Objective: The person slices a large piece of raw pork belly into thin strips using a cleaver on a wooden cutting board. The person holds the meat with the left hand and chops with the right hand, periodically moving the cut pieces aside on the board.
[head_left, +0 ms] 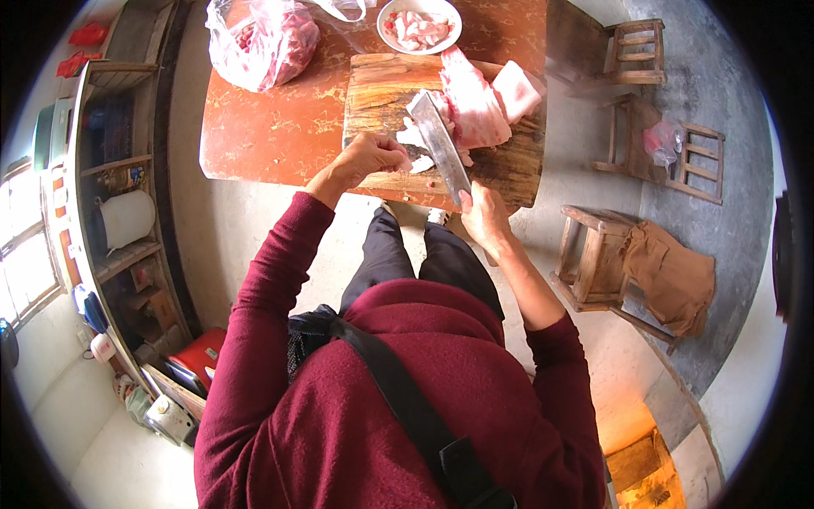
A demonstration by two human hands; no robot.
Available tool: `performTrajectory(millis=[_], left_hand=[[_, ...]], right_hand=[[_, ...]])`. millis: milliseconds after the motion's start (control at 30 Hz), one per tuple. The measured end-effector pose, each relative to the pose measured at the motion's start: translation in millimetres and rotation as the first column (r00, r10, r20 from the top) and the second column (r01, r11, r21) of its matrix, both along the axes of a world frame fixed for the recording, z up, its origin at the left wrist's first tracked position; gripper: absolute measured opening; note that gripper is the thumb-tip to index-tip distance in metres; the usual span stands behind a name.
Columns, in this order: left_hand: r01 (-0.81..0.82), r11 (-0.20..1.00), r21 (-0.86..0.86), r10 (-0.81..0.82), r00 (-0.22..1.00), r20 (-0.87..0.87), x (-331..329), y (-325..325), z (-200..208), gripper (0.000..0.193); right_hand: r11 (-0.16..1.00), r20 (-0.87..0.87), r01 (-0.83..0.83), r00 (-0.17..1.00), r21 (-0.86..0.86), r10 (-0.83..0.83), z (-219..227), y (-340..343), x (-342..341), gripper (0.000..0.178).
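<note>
Two hands: my left hand (370, 159) pinches pale raw meat strip (417, 161); right hand (482, 214) grips broad steel cleaver (438, 142).
Risk: blade close to left fingertips, may nick them.
Board: round wooden chopping board (381, 89) overhangs worktop (280, 127), could tip.

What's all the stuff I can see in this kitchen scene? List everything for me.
cleaver: one, grey steel blade, over the chopping board, in the right hand
chopping board: one, brown wood, on the table's near right corner
pork slabs: at least two, pink and white, on the board
small meat piece: one, pale, under the left fingers
bowl: one, white, holding cut meat, far table edge
plastic bag: one, clear, red meat inside, table's far left
table: one, orange-red
wooden stools: three, brown, right side
left hand: holding meat down
right hand: grip on cleaver handle
</note>
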State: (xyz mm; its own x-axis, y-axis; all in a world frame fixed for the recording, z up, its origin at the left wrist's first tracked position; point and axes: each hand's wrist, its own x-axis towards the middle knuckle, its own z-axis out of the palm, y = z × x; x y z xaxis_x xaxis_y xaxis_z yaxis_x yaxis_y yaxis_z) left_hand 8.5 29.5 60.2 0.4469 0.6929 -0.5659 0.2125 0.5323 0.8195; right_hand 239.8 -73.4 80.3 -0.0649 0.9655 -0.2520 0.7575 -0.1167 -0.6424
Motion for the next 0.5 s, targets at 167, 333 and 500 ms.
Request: performTrajectory(millis=[167, 333, 500], left_hand=[[-0.028, 0.937, 0.348, 0.117, 0.964, -0.239, 16, 20, -8, 0.018], [0.108, 0.68, 0.725, 0.287, 0.871, -0.398, 47, 58, -48, 0.038], [0.408, 0.624, 0.666, 0.212, 0.732, -0.647, 81, 60, -54, 0.042]], right_hand=[[0.995, -0.085, 0.101, 0.991, -0.003, -0.101, 16, -5, 8, 0.018], [0.983, -0.036, 0.183, 0.982, -0.004, -0.184, 22, -17, 23, 0.021], [0.972, -0.003, 0.235, 0.972, -0.032, -0.235, 28, -32, 32, 0.025]])
